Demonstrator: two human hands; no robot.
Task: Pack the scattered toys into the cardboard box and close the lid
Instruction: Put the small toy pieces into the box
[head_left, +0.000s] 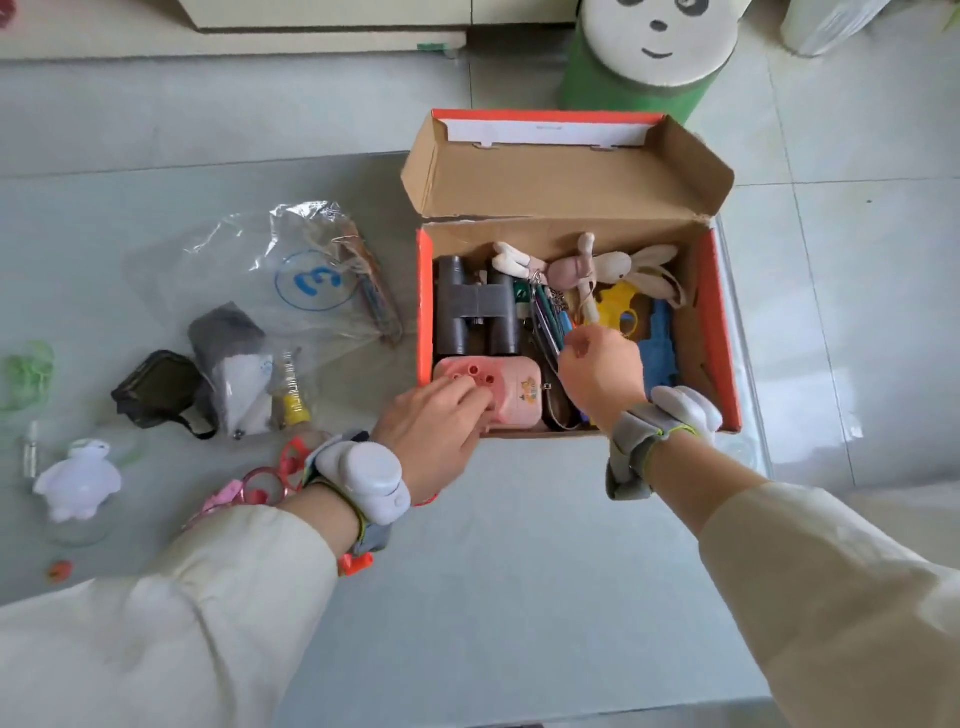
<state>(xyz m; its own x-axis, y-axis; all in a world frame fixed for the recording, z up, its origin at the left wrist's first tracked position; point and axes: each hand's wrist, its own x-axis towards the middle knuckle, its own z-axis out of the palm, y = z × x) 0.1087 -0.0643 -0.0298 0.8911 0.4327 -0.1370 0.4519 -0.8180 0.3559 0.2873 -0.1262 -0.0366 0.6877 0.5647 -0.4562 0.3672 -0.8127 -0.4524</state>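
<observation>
The cardboard box (724, 332) with orange walls stands on the table, its lid (561, 176) tipped up at the back. Inside lie black binoculars (472, 306), a pink toy (519, 395), a plush rabbit (571, 267), a yellow toy gun (618, 309) and a blue toy gun (660, 343). My left hand (436, 431) reaches over the near-left corner and holds the pink toy, fingers curled on its top. My right hand (602, 374) is inside the box, fingers curled and pinching a bundle of pens (543, 322) beside the binoculars.
Left of the box lie a clear plastic bag (306, 280) marked 3, a black pouch (158, 387), a grey packet (228, 332), a white figure (78, 480), pink and red rings (270, 483) and a green item (26, 369). A panda stool (649, 52) stands behind the box.
</observation>
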